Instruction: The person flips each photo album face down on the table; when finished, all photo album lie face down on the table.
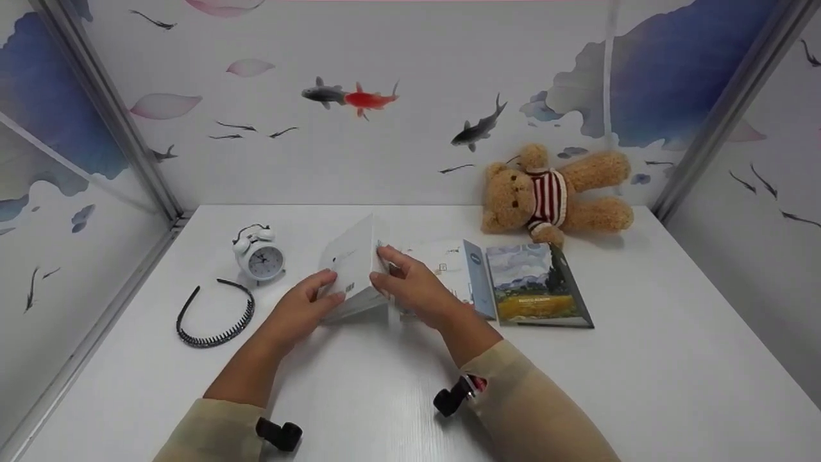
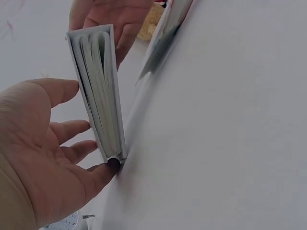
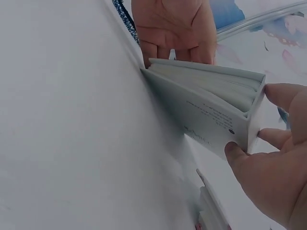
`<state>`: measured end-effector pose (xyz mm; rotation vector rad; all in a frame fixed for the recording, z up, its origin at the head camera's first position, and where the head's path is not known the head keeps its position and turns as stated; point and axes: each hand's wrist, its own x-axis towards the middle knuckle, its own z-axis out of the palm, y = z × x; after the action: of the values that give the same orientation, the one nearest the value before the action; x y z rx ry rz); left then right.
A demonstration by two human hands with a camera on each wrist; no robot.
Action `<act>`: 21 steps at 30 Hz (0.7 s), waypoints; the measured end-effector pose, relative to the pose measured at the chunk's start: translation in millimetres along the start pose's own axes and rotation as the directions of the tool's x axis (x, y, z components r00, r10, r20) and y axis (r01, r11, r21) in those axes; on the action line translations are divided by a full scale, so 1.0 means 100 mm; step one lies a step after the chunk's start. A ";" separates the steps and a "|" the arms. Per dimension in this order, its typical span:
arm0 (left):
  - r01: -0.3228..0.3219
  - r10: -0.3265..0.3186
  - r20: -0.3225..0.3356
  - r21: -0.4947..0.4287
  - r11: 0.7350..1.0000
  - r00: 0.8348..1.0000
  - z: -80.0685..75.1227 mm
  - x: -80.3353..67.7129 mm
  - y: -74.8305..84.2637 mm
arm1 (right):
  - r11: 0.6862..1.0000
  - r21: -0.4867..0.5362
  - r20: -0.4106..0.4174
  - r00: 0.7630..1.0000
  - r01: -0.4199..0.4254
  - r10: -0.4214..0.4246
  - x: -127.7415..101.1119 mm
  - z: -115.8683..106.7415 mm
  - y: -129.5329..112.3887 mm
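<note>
A white photo album (image 1: 349,260) stands upright and tilted above the table, held between both hands. My left hand (image 1: 298,317) holds its left side; in the left wrist view the fingers touch one cover (image 2: 86,105) and the thumb lies at the lower corner. The thumb and fingers of my right hand (image 1: 417,289) pinch the spine (image 3: 256,115), the thumb on the printed cover. Thick pages show between the covers in both wrist views. Behind the right hand lies a pale album with a blue edge (image 1: 480,276), partly hidden, beside a landscape-covered photo album (image 1: 532,285).
A white twin-bell alarm clock (image 1: 260,256) and a black toothed headband (image 1: 215,337) are on the left of the white table (image 1: 359,398). A teddy bear (image 1: 548,196) in a striped sweater lies at the back right. Printed panels (image 1: 410,160) enclose the table.
</note>
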<state>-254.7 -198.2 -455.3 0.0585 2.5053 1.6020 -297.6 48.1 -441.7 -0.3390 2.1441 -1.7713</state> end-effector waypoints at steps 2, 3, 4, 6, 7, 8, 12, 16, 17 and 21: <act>-0.009 0.010 -0.015 0.029 1.000 1.000 -0.01 0.01 -0.01 | 1.000 -0.020 0.009 1.000 -0.009 0.010 0.00 0.01 0.02; -0.006 0.007 -0.021 0.046 0.999 1.000 -0.01 0.01 -0.01 | 0.999 -0.031 0.011 1.000 -0.013 0.014 0.01 0.01 0.04; -0.004 0.005 -0.024 0.063 0.998 1.000 -0.01 0.01 -0.02 | 0.999 -0.035 0.015 1.000 -0.016 0.017 0.01 0.01 0.05; -0.002 0.005 -0.028 0.105 0.994 1.000 -0.02 0.02 -0.03 | 0.999 -0.028 0.023 0.999 -0.026 0.027 0.02 0.01 0.07; 0.002 0.001 -0.027 0.124 0.992 1.000 -0.02 0.02 -0.03 | 0.999 -0.017 0.030 0.999 -0.030 0.030 0.03 0.01 0.09; 0.007 -0.003 -0.025 0.143 0.990 1.000 -0.02 0.02 -0.04 | 0.999 -0.005 0.037 0.999 -0.033 0.033 0.04 0.00 0.10; 0.026 -0.023 -0.019 0.191 0.981 1.000 -0.01 0.04 -0.05 | 0.997 0.044 0.063 0.997 -0.057 0.055 0.07 0.01 0.14; 0.036 -0.032 -0.022 0.202 0.979 0.999 -0.02 0.05 -0.05 | 0.996 0.050 0.067 0.995 -0.071 0.067 0.08 0.02 0.14; 0.036 -0.032 -0.022 0.200 0.979 0.999 -0.02 0.05 -0.05 | 0.996 0.047 0.066 0.995 -0.072 0.068 0.08 0.02 0.14; 0.039 -0.038 -0.009 0.181 0.983 0.999 -0.03 0.05 -0.05 | 0.996 0.056 0.060 0.996 -0.073 0.070 0.07 0.03 0.13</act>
<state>-259.4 -202.4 -459.2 0.0282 2.6332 1.3575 -301.9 45.4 -455.6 -0.2917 2.0352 -1.7583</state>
